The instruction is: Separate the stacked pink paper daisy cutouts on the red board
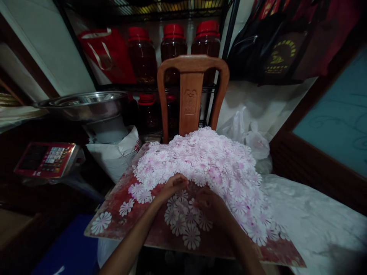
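Observation:
A large heap of white-and-pink flower-shaped cutouts [206, 156] covers much of a reddish board [151, 236]. At the heap's near edge, my left hand [175, 183] is closed with its fingertips pinched together. Just to its right, my right hand [208, 200] is curled in shadow, fingers bent toward the left one. Whatever lies between the fingertips of either hand is too small or dark to make out. Below both hands, a small loose cluster of the same flower cutouts [180, 225] rests on the board. One single cutout [101, 223] lies by the left corner.
Behind the board stands a carved wooden chair [190, 95]. Red-lidded jars [173, 42] and a red bag [107, 57] fill the shelf. On the left are a metal basin [94, 107] and a red scale [46, 159]. White sacking [309, 214] lies at right.

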### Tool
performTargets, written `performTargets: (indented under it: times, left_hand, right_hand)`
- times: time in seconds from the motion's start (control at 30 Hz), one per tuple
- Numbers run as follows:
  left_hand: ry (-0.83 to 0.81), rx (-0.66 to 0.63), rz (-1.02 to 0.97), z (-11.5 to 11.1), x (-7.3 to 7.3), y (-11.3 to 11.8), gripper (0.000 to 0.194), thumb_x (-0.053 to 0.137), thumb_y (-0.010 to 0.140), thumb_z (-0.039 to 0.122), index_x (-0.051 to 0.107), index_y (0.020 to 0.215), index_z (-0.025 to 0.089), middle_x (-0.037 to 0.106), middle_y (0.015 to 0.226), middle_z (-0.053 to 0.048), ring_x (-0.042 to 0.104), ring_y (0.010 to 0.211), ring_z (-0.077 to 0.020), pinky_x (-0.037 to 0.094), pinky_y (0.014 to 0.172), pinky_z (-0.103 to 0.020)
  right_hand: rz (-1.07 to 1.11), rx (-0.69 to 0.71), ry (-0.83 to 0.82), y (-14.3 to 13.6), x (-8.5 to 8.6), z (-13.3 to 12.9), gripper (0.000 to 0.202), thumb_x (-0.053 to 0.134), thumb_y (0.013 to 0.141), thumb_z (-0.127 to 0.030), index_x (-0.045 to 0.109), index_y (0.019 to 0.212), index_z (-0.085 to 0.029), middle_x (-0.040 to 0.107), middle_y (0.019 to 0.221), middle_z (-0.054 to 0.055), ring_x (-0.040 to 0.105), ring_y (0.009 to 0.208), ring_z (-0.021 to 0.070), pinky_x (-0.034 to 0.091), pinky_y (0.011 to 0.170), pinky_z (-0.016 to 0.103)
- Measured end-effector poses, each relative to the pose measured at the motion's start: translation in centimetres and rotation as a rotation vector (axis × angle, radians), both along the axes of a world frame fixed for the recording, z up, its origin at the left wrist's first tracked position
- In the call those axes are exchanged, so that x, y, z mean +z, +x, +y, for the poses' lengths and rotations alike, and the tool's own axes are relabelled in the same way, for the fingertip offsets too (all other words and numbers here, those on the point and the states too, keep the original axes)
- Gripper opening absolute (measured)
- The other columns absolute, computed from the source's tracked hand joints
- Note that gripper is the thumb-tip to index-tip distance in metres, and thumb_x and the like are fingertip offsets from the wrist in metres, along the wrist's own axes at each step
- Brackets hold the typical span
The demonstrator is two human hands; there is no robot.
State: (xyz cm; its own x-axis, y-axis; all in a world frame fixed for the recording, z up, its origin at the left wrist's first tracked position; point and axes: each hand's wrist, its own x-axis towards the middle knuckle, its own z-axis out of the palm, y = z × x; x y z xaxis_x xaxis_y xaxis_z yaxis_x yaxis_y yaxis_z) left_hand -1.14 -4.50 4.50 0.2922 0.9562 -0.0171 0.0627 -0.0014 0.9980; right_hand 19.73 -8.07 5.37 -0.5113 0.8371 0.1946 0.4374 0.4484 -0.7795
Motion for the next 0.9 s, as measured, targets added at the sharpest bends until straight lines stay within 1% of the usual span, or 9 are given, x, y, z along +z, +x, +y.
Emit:
performTargets:
  times: [0.07, 0.2, 0.27, 0.33, 0.43, 0.57, 0.7, 0.8, 0.9]
  left_hand:
    - [0.030, 0.025, 0.054, -0.5, 0.8, -0.1, 0.037, 0.058, 0.070, 0.046, 0.055, 0.082, 0.011, 0.055, 0.078, -0.001, 0.048, 0.073, -0.0050, 0.035, 0.066, -0.014]
    - [0.151, 0.030, 0.342, -3.1, 2.8, -0.9, 0.034, 0.060, 0.068, 0.046, 0.062, 0.084, 0.016, 0.059, 0.081, 0.000, 0.046, 0.074, -0.0052, 0.031, 0.067, -0.016]
    - [0.254, -0.012, 0.555, -4.8, 3.2, -1.4, 0.038, 0.068, 0.062, 0.044, 0.063, 0.093, 0.022, 0.060, 0.094, 0.001, 0.048, 0.087, -0.0082, 0.033, 0.077, -0.017]
    - [0.298, -0.022, 0.666, -6.2, 2.9, -1.6, 0.029, 0.065, 0.067, 0.040, 0.064, 0.091, 0.023, 0.060, 0.096, 0.000, 0.048, 0.093, -0.0094, 0.034, 0.083, -0.018]
    - [0.230, 0.120, 0.592, -7.9, 1.8, -1.1, 0.024, 0.052, 0.078, 0.037, 0.065, 0.079, 0.017, 0.061, 0.085, -0.002, 0.051, 0.084, -0.0077, 0.037, 0.078, -0.017]
    - [0.081, 0.326, 0.369, -10.1, 0.6, 0.4, 0.031, 0.058, 0.072, 0.044, 0.065, 0.076, 0.014, 0.061, 0.080, -0.003, 0.054, 0.076, -0.0067, 0.040, 0.071, -0.014]
    - [-0.012, 0.302, 0.379, -12.0, -0.2, 1.3, 0.034, 0.055, 0.073, 0.045, 0.065, 0.073, 0.012, 0.059, 0.070, -0.003, 0.048, 0.066, -0.0043, 0.036, 0.062, -0.012]
    - [-0.074, 0.307, 0.371, -12.8, -1.0, 1.2, 0.034, 0.055, 0.073, 0.045, 0.063, 0.076, 0.012, 0.055, 0.067, -0.001, 0.043, 0.061, -0.0030, 0.032, 0.055, -0.011]
    - [-0.128, 0.305, 0.284, -13.4, -1.7, 1.3, 0.034, 0.052, 0.075, 0.044, 0.063, 0.079, 0.012, 0.057, 0.070, -0.002, 0.045, 0.062, -0.0031, 0.035, 0.055, -0.010]
  right_hand:
    - [0.057, -0.058, 0.008, 0.5, 0.8, -1.4, 0.020, 0.050, 0.085, -0.031, 0.067, 0.089, -0.020, 0.056, 0.101, 0.006, 0.053, 0.092, 0.0149, 0.042, 0.082, 0.026]
    - [0.104, 0.097, -0.188, 2.2, 0.4, -4.2, 0.020, 0.055, 0.082, -0.035, 0.068, 0.091, -0.023, 0.053, 0.113, 0.006, 0.052, 0.101, 0.0170, 0.044, 0.087, 0.026]
    - [0.151, -0.031, -0.224, 2.8, -0.6, -5.0, 0.027, 0.056, 0.081, -0.038, 0.064, 0.103, -0.024, 0.052, 0.116, 0.006, 0.050, 0.107, 0.0183, 0.041, 0.093, 0.028]
    - [0.178, -0.174, -0.252, 2.8, -1.4, -5.3, 0.030, 0.053, 0.082, -0.040, 0.062, 0.105, -0.023, 0.055, 0.111, 0.006, 0.051, 0.105, 0.0181, 0.041, 0.092, 0.028]
    - [0.201, -0.275, -0.266, 1.6, -1.6, -5.6, 0.032, 0.053, 0.082, -0.042, 0.059, 0.107, -0.023, 0.058, 0.105, 0.005, 0.054, 0.094, 0.0168, 0.045, 0.083, 0.025]
    - [0.187, -0.205, -0.305, -1.1, -1.2, -6.3, 0.050, 0.067, 0.071, -0.039, 0.054, 0.117, -0.024, 0.060, 0.100, 0.004, 0.053, 0.074, 0.0127, 0.046, 0.069, 0.022]
    - [0.255, -0.234, -0.326, -2.8, -2.2, -7.1, 0.031, 0.062, 0.075, -0.043, 0.065, 0.088, -0.016, 0.058, 0.071, 0.002, 0.048, 0.061, 0.0105, 0.040, 0.058, 0.019]
    - [0.284, -0.210, -0.387, -3.0, -2.7, -7.5, 0.031, 0.062, 0.075, -0.044, 0.065, 0.085, -0.015, 0.059, 0.071, 0.002, 0.049, 0.064, 0.0104, 0.040, 0.059, 0.019]
    - [0.280, -0.213, -0.435, -3.0, -2.9, -7.9, 0.032, 0.061, 0.075, -0.045, 0.067, 0.085, -0.015, 0.057, 0.065, 0.001, 0.047, 0.059, 0.0092, 0.037, 0.054, 0.018]
